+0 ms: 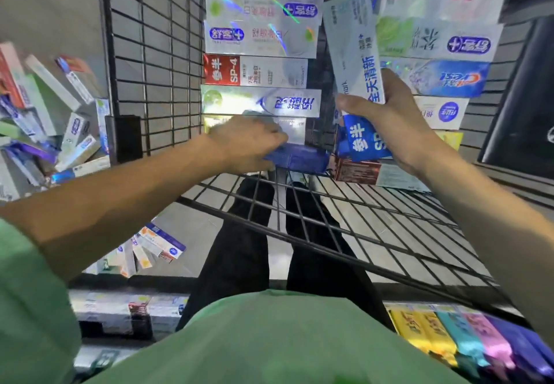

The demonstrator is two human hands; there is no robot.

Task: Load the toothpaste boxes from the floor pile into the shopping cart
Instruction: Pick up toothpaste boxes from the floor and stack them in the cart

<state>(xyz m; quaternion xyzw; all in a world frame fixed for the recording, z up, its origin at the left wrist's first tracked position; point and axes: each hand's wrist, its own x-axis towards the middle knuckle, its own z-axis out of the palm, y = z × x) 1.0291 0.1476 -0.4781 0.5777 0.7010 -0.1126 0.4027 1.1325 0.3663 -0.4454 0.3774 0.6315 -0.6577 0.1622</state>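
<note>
Midway through loading, the left hand (pixel 248 140) presses a blue box (pixel 296 157) into the shopping cart (pixel 156 54); the right hand (pixel 389 119) grips two toothpaste boxes (pixel 356 54), due beside it next, with the floor pile (pixel 51 114) off to the left.

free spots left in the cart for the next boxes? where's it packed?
Bare wire floor nearest the person, in front of the dark blue box under the left hand. A bare strip along the cart's left wall beside the left column of boxes. Crowded: both columns, and around the right hand gripping two boxes.
</note>
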